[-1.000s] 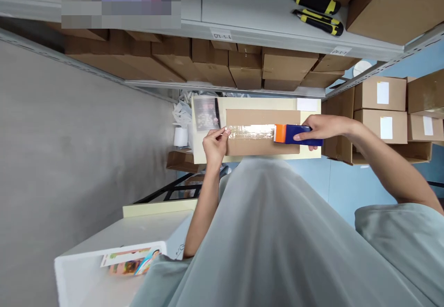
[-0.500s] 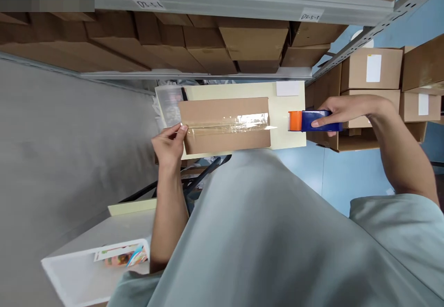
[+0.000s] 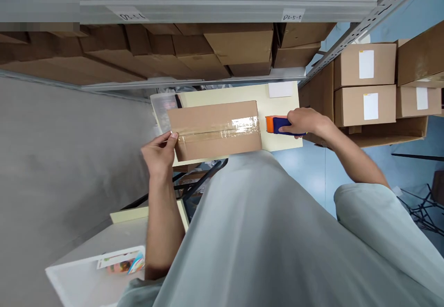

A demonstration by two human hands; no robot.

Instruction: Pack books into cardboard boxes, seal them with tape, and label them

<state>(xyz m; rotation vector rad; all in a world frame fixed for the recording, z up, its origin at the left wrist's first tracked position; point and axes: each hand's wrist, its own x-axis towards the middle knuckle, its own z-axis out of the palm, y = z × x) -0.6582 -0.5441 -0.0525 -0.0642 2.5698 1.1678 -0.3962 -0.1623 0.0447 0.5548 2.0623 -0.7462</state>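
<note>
A closed flat cardboard box (image 3: 208,113) lies on a cream-coloured board, with a shiny strip of clear tape (image 3: 222,132) along its middle seam. My left hand (image 3: 158,154) is at the box's left end, thumb and fingers pinched on the edge where the tape is. In my right hand (image 3: 305,121) is a blue and orange tape dispenser (image 3: 281,125), fingers wrapped round its body. Its orange end points toward the right end of the box and stands a little apart from it.
The cream board (image 3: 287,136) also bears a white label (image 3: 280,89). Above is a grey metal shelf (image 3: 208,11) packed with cardboard boxes (image 3: 239,43). More labelled boxes (image 3: 364,106) are stacked at right in a large open carton. A white bin (image 3: 100,279) stands at lower left.
My right hand has brought the tape dispenser left, nearer the box. The tape bit that stuck out past the box's right end no longer shows. My left hand keeps its pinch; the view has shifted slightly.
</note>
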